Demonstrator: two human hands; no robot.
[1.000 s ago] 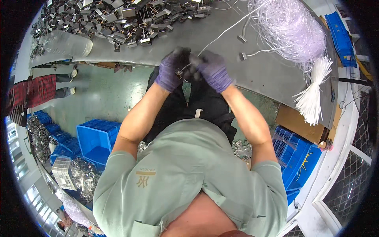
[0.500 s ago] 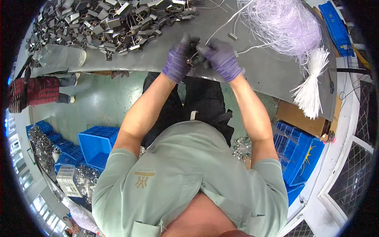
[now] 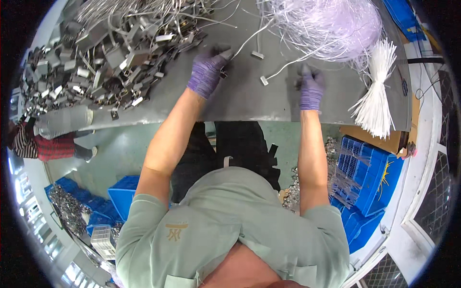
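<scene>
Drawn away from its partner since half a second ago, the right hand [image 3: 311, 89] now sits over the gray tabletop [image 3: 240, 103] near the lilac strand bundle [image 3: 336, 29], fingers curled; whether it grasps anything I cannot tell. Earlier both hands met at the white cord [image 3: 250, 38]; now only the left hand [image 3: 206, 73] pinches it, beside the metal-piece heap [image 3: 108, 62]. From those fingertips the cord's long axis slants away and rightward, pointing toward the bundle
</scene>
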